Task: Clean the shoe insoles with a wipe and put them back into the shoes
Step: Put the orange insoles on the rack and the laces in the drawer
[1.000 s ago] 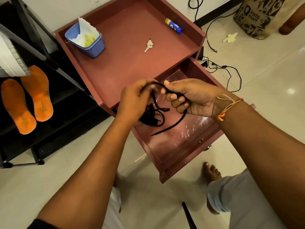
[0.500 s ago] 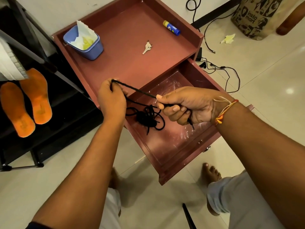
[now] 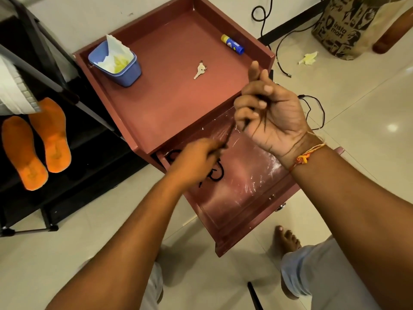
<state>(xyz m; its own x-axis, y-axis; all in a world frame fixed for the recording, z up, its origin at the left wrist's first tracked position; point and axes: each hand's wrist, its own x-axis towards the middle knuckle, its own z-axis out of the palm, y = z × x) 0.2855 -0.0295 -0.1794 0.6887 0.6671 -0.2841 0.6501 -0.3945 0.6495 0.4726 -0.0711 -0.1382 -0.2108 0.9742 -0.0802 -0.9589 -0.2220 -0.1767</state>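
Both hands grip one black shoelace [image 3: 218,173], a thin woven cord. The right hand [image 3: 271,113] is raised, palm turned toward the camera, its fingers curled tight around the cord, dark strands showing between them. The left hand [image 3: 196,161] sits lower and nearer the body, motion-blurred, pinched closed on the same lace; a short taut stretch runs between the two hands, and below the left hand the rest falls in loose loops, partly hidden by its knuckles.

Under the hands lies an open drawer [image 3: 241,198] of glossy reddish-brown wood, its floor streaked with pale scuffs. Beyond the hands spreads the flat top of the same counter [image 3: 169,104], matte red with a raised lip. On it, beyond the left hand, stands a rounded blue plastic tub [image 3: 121,68] stuffed with crumpled white and yellowish wipes [image 3: 114,55]. Beyond the right hand lie a small pale metal key [image 3: 200,70] and a blue tube with a yellow cap [image 3: 232,44], its label too small to read.

Well out to the left of the left hand, two orange insoles [image 3: 35,145] with a fuzzy, worn surface rest side by side on a black shelf rack [image 3: 89,162], apart from the hands. A white ribbed shoe sole [image 3: 12,90], cut off by the frame edge, overlaps their upper ends.

Out past the right hand, black cables [image 3: 312,108] trail over glossy tile, near a printed paper bag [image 3: 344,25] cut off at the top.
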